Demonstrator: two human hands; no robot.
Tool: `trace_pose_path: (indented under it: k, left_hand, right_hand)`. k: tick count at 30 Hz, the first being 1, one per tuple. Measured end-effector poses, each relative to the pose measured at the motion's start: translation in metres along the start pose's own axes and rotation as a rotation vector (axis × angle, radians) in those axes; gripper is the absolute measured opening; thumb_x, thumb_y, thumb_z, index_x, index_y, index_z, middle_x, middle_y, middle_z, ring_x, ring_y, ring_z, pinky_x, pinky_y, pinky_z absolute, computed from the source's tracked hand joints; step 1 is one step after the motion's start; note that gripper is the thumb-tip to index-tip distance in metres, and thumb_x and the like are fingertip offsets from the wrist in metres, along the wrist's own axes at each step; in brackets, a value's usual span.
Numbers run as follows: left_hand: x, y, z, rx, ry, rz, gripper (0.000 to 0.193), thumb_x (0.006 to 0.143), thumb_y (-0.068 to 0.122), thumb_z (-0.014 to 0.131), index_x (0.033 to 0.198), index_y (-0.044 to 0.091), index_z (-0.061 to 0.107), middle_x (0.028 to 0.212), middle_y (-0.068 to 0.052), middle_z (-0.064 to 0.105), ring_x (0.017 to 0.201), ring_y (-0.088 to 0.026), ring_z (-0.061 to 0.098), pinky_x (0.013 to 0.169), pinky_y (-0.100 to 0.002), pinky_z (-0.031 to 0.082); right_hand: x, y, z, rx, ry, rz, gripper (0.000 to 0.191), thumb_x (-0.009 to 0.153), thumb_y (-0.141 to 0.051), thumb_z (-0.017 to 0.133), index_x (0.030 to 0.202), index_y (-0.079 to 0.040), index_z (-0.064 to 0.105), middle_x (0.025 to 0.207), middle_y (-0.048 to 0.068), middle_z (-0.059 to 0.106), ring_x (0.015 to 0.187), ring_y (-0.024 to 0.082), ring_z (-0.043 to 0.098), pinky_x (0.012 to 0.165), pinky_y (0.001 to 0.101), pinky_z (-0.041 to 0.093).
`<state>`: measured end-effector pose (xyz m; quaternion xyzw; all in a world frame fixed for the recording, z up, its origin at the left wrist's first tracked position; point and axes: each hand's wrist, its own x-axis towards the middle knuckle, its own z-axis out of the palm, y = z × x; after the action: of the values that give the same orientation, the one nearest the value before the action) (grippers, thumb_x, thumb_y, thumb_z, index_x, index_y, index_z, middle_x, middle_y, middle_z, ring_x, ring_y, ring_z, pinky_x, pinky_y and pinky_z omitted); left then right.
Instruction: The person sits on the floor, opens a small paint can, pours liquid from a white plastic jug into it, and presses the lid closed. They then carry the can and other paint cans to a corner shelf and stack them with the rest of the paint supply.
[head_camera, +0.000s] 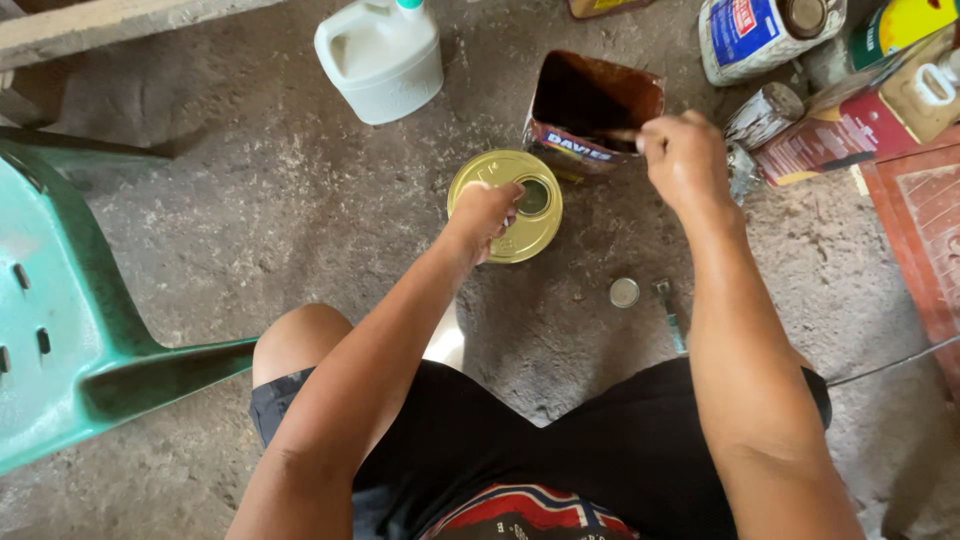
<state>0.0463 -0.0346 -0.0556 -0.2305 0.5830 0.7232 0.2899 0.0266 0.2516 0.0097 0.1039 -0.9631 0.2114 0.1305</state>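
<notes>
A round gold tin can (520, 232) stands on the concrete floor between my knees, its small round opening uncovered. My left hand (485, 210) rests on the can's top, fingers curled at its rim. Just behind it stands a square open-topped tin (595, 110) holding dark brown liquid. My right hand (683, 152) is closed around a thin stick (624, 134) whose far end reaches into that square tin. A small round metal cap (624, 292) lies on the floor to the right of the gold can.
A white plastic jug (380, 55) stands at the back. Several paint cans and bottles (820, 90) crowd the back right. A green plastic chair (70, 330) is at left. A small tool (670, 315) lies beside the cap. A red patterned panel (925, 230) lies at right.
</notes>
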Motion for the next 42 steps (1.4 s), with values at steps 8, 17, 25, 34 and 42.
trace_pose_path:
  k: [8, 17, 25, 34, 42]
  left_hand:
    - [0.007, -0.003, -0.012, 0.316, 0.033, 0.084, 0.020, 0.084, 0.017, 0.073, 0.072, 0.003, 0.066, 0.066, -0.008, 0.064, 0.054, -0.020, 0.056, 0.049, -0.038, 0.043]
    - [0.005, 0.005, -0.010, 0.660, 0.136, 0.232, 0.016, 0.076, 0.014, 0.071, 0.074, -0.001, 0.071, 0.069, -0.016, 0.071, 0.062, -0.027, 0.070, 0.060, -0.040, 0.053]
    - [0.022, -0.011, -0.007, 0.825, 0.288, 0.404, 0.021, 0.079, 0.015, 0.064, 0.084, -0.004, 0.072, 0.084, -0.026, 0.071, 0.082, -0.043, 0.069, 0.072, -0.049, 0.055]
    - [0.018, -0.007, -0.012, 0.842, 0.208, 0.343, 0.025, 0.077, 0.019, 0.065, 0.084, -0.003, 0.072, 0.084, -0.024, 0.072, 0.082, -0.040, 0.071, 0.074, -0.047, 0.055]
    - [0.003, 0.006, -0.015, 0.638, 0.132, 0.164, 0.029, 0.080, 0.027, 0.063, 0.072, 0.001, 0.072, 0.070, -0.015, 0.072, 0.067, -0.029, 0.073, 0.066, -0.042, 0.056]
  right_hand:
    - [-0.007, -0.007, -0.067, 0.205, 0.389, -0.066, 0.003, 0.105, 0.002, 0.068, 0.105, 0.004, 0.071, 0.100, 0.012, 0.073, 0.091, 0.021, 0.069, 0.082, 0.0352, 0.054]
    - [-0.073, -0.032, -0.149, 0.036, 0.152, 0.229, 0.009, 0.111, -0.005, 0.068, 0.112, 0.004, 0.066, 0.100, 0.011, 0.070, 0.087, 0.017, 0.062, 0.079, 0.0305, 0.050]
    - [-0.076, -0.053, -0.134, 0.138, 0.191, 0.155, 0.009, 0.111, -0.003, 0.069, 0.106, 0.003, 0.065, 0.091, 0.007, 0.067, 0.079, 0.014, 0.060, 0.072, 0.0277, 0.047]
    - [-0.042, -0.094, -0.001, 0.328, 0.077, 0.079, 0.009, 0.107, -0.007, 0.078, 0.105, -0.001, 0.072, 0.086, 0.007, 0.070, 0.073, 0.013, 0.061, 0.065, 0.0286, 0.047]
    - [-0.038, -0.103, 0.054, 0.538, -0.230, 0.211, 0.020, 0.090, -0.014, 0.081, 0.104, -0.001, 0.077, 0.097, 0.007, 0.076, 0.083, 0.011, 0.070, 0.072, 0.0291, 0.055]
